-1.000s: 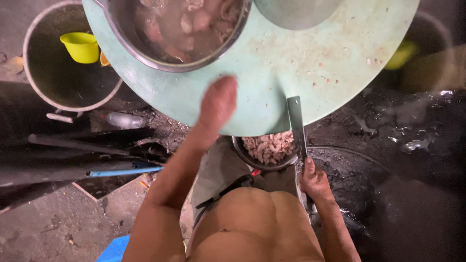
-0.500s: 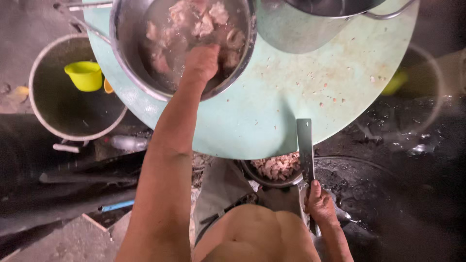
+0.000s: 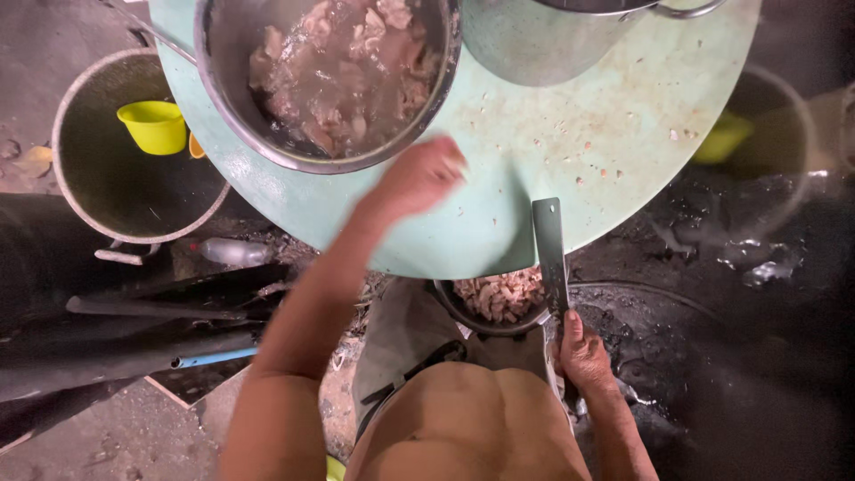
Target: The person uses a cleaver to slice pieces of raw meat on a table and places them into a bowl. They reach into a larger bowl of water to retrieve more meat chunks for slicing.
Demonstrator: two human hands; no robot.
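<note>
A round pale-green chopping board (image 3: 623,134) fills the top of the view. On it stands a wide metal bowl (image 3: 214,107) full of wet raw meat pieces (image 3: 338,71). My left hand (image 3: 419,178) hovers blurred over the board just below the bowl's rim, fingers curled around a pale piece of meat. My right hand (image 3: 583,352) grips the handle of a cleaver (image 3: 549,245), whose blade lies flat on the near edge of the board. Under that edge sits a small bowl of chopped meat (image 3: 499,298).
A second metal pot (image 3: 543,44) stands on the board at the top. On the ground at left is a large pot (image 3: 71,178) with a yellow scoop (image 3: 153,125) inside. A plastic bottle (image 3: 232,252), dark bars and a blue pipe (image 3: 214,358) lie below it.
My left hand reached into the meat bowl and has now drawn back out over the board. My right hand and the cleaver have stayed put.
</note>
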